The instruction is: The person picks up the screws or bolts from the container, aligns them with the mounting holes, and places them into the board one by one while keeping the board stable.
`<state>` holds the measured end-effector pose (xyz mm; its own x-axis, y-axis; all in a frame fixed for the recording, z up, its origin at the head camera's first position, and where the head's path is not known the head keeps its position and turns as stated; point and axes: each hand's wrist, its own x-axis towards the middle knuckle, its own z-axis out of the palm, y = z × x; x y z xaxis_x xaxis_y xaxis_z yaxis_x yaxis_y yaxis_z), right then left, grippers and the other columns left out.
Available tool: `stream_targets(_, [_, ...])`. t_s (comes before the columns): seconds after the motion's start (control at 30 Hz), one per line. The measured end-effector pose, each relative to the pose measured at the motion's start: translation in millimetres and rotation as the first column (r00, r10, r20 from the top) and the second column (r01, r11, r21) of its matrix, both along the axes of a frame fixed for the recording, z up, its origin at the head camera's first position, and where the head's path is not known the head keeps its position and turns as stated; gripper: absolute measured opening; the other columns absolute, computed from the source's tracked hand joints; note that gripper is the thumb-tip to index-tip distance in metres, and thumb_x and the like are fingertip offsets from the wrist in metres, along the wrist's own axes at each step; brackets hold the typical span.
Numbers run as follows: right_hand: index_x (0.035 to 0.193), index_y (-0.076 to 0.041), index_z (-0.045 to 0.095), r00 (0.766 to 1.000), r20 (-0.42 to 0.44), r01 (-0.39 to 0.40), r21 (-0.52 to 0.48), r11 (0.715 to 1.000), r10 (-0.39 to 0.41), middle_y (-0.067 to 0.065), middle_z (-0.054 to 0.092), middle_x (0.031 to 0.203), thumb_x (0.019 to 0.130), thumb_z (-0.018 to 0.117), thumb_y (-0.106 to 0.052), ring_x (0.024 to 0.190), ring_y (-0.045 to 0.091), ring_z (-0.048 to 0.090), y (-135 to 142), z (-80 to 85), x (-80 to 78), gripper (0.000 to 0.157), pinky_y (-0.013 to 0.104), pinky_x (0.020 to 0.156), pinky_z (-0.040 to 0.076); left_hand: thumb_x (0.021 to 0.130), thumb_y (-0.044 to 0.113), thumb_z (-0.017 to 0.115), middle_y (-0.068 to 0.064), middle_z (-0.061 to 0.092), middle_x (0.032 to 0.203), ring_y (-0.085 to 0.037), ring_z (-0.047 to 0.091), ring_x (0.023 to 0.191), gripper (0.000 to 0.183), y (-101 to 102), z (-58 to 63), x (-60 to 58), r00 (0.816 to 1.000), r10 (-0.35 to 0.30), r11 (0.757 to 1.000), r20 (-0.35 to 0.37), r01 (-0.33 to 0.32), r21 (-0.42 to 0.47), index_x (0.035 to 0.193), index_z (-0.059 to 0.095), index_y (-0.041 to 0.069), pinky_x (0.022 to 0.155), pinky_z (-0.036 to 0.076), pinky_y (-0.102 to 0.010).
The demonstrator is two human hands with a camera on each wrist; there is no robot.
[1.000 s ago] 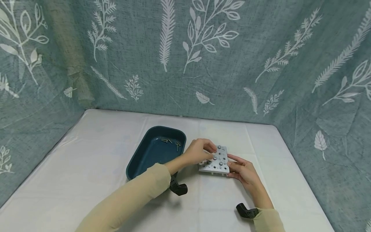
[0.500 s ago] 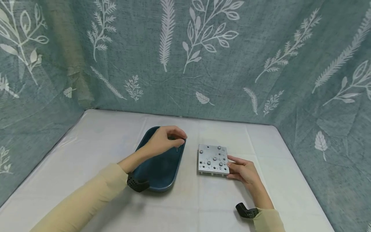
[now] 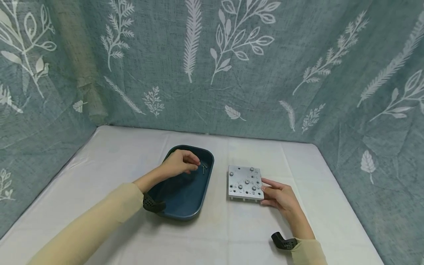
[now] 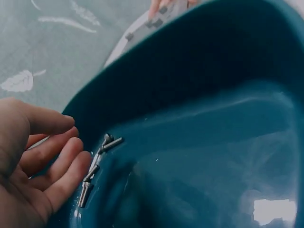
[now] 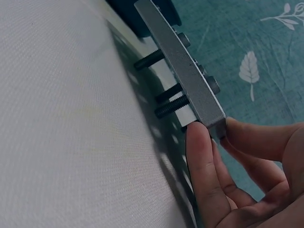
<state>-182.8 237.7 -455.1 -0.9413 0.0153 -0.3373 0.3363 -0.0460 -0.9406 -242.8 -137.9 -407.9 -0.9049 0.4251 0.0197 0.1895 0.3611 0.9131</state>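
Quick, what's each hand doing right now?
Left hand: open, nothing visibly held, over the dark-blue rounded rectangular tray near small silver metal screws.
Right hand: closed, gripping the silver square metal plate by its edge.

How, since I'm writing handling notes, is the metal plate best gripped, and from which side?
I'd pinch the metal plate by its right edge, coming from the right, as the right hand does. Screw heads stand up on top and threaded ends stick out beneath, so a flat edge probably offers cleaner purchase; the tray sits off its left side.
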Motion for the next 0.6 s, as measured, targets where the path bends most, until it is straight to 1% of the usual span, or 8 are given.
stream_targets(0.1, [0.136,0.003,0.056,1.000,0.001,-0.005,0.011,1.000,0.005,0.018,0.070,0.103,0.090,0.068,0.000,0.079,0.024,0.070,0.5,-0.8,2.1,0.047,0.034,0.062,0.058,0.091,-0.001,0.068,-0.023,0.067,0.108,-0.029,0.068,0.093,0.019,3.5,-3.8,-4.9,0.999,0.009,1.000,0.038,-0.008,-0.019,0.109,0.066,-0.007,0.074,0.058,-0.042])
stream_targets(0.23, [0.135,0.005,0.056,1.000,0.006,-0.001,0.020,1.000,0.001,0.018,0.070,0.101,0.090,0.068,0.002,0.078,0.024,0.070,1.8,-0.2,3.1,0.046,0.033,0.062,0.059,0.091,-0.001,0.068,-0.021,0.068,0.107,-0.026,0.068,0.092,0.018,9.4,-2.9,-11.7,0.997,0.025,0.998,0.076,-0.021,-0.054,0.109,0.066,-0.006,0.074,0.058,-0.041])
stream_targets(0.33, [0.134,0.005,0.057,1.000,0.008,0.018,0.021,1.000,-0.018,0.018,0.071,0.100,0.090,0.067,0.003,0.076,0.023,0.070,2.5,-0.1,3.4,0.045,0.032,0.060,0.058,0.091,-0.001,0.068,-0.020,0.069,0.106,-0.027,0.068,0.092,0.018,12.5,-2.5,-16.4,0.996,0.024,0.998,0.081,-0.019,-0.064,0.108,0.066,-0.006,0.072,0.058,-0.039])
stream_targets(0.47, [0.131,0.005,0.060,0.999,0.002,0.036,0.032,0.999,-0.036,0.017,0.071,0.099,0.089,0.069,0.002,0.075,0.022,0.070,1.9,0.9,1.9,0.044,0.031,0.059,0.058,0.091,-0.002,0.067,-0.021,0.069,0.106,-0.031,0.068,0.095,0.018,13.6,-3.5,-22.1,0.996,0.041,0.997,0.084,-0.036,-0.064,0.108,0.066,-0.008,0.073,0.058,-0.039])
stream_targets(0.6, [0.130,0.006,0.060,1.000,-0.003,0.027,0.047,0.999,-0.027,0.016,0.071,0.098,0.088,0.071,0.002,0.075,0.021,0.069,0.5,3.8,0.4,0.044,0.030,0.060,0.058,0.091,-0.002,0.067,-0.020,0.070,0.106,-0.028,0.068,0.095,0.018,14.1,-3.5,-25.9,0.994,0.054,0.996,0.099,-0.046,-0.077,0.108,0.066,-0.007,0.073,0.058,-0.039])
